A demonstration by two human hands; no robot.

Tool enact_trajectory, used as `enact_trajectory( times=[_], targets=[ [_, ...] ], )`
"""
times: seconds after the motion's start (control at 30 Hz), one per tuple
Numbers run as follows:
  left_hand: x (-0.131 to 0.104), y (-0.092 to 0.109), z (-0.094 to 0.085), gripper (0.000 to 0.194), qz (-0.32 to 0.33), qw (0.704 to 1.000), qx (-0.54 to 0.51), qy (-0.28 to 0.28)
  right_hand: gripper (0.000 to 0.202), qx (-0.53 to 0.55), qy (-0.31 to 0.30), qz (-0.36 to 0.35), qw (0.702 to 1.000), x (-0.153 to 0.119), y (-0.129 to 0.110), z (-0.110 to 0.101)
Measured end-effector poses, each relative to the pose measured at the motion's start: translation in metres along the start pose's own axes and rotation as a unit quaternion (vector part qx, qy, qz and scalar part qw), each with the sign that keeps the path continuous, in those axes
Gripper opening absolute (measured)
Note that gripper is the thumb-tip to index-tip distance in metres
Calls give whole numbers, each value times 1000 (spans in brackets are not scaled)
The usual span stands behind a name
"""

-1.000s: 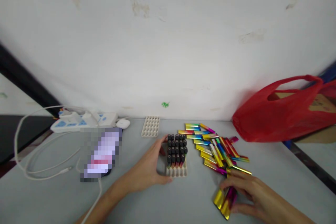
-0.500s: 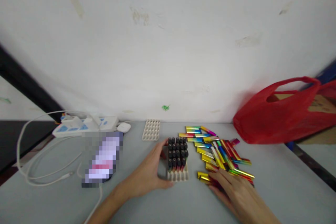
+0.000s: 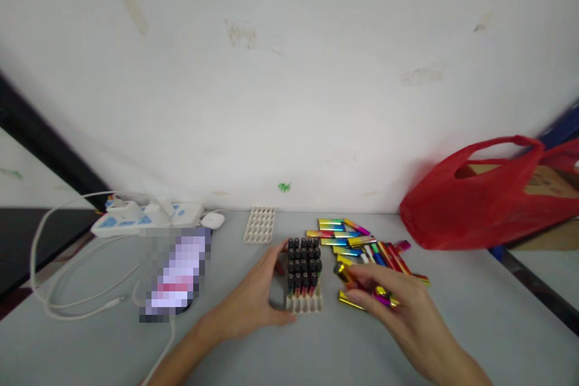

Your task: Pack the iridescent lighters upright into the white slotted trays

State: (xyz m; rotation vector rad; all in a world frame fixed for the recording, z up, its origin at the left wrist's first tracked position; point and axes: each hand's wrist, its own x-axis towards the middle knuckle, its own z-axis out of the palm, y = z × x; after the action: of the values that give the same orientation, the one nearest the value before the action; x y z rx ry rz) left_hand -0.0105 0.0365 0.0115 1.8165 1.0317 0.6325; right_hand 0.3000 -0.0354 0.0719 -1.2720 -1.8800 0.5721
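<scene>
Pinching: shiny tube (image 3: 345, 274), grasped between thumb and fingers of the right hand (image 3: 400, 310); tilted, gold end aimed between 10 and 11 o'clock, rest mostly behind the fingers.
Tube spot: 3 o'clock of the packed tray (image 3: 304, 306), near, not touching (dial centred on that tray, 12 toward the white wall (image 3: 289, 84)).
Packed tray: black-tipped tubes (image 3: 304, 265) upright in rows; front row of cells shows no tubes, nearest filled row looks one short at its 3 o'clock end.
Left hand (image 3: 253, 307): curved around the tray's 9 o'clock side, thumb at the near corner; fingertips hidden, can't tell if pressing or just resting.
Gold-purple piece (image 3: 386, 297): under the right fingers; held or lying, can't tell.
Tube handling: my call, straighten the tilt before it gets close to the upright ones; pinch snug but light, surface looks slippery.
Tray handling: best steadied low, fingers off the black tips, so nothing topples.
Loose gold tube (image 3: 351, 301): 4 o'clock, on the grey table (image 3: 253, 362), beside the right thumb.
Colourful pile (image 3: 346, 234): 2 o'clock, partly behind the right hand.
Second tray (image 3: 259, 225): between 10 and 11, pale cells.
Red bag (image 3: 474, 199): 2 o'clock, farther out.
Phone (image 3: 176, 271): 9 o'clock, screen pixelated.
Power strip (image 3: 147, 221): between 9 and 10.
</scene>
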Motion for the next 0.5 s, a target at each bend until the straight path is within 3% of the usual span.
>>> enact_trajectory(
  times=[0.1,0.2,0.33,0.5],
  targets=[
    [1,-1,0,131,3,1000,-8,-3,27,89,-29,11,996,24,-25,-1],
    [1,0,-1,130,13,1000,-4,-6,31,223,-22,56,973,44,-39,6],
    [1,1,-1,130,17,1000,-9,-11,31,378,-21,93,921,64,-35,21],
    [0,1,-1,129,14,1000,-8,-11,32,529,25,119,840,70,-20,33]
  ],
)
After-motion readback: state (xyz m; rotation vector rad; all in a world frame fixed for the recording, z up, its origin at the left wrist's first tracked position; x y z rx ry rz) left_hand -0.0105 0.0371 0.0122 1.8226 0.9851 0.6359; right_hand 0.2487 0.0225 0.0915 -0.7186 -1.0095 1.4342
